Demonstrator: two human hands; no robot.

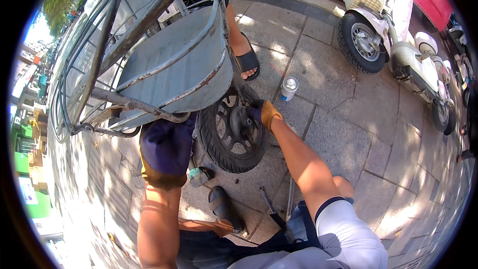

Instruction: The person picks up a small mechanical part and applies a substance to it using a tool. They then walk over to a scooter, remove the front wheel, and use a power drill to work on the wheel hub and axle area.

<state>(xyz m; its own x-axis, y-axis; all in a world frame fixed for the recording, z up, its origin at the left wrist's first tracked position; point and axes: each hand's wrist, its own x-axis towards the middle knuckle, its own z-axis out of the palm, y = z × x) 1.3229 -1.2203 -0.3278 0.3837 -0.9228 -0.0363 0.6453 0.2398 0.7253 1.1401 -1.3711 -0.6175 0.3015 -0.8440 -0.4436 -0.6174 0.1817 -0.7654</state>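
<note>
- Wheel [241, 122] by the grey metal frame [174, 55]
- Right hand [264, 113] (gloved) at its right side, left hand [167, 147] just left; cannot tell either grip
- Likely positioning the wheel; next calls for steadiness

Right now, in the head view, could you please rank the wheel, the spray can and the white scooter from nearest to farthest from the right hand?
1. Wheel, mostly left of the right hand.
2. Spray can, ahead and right.
3. White scooter, upper right.
</note>
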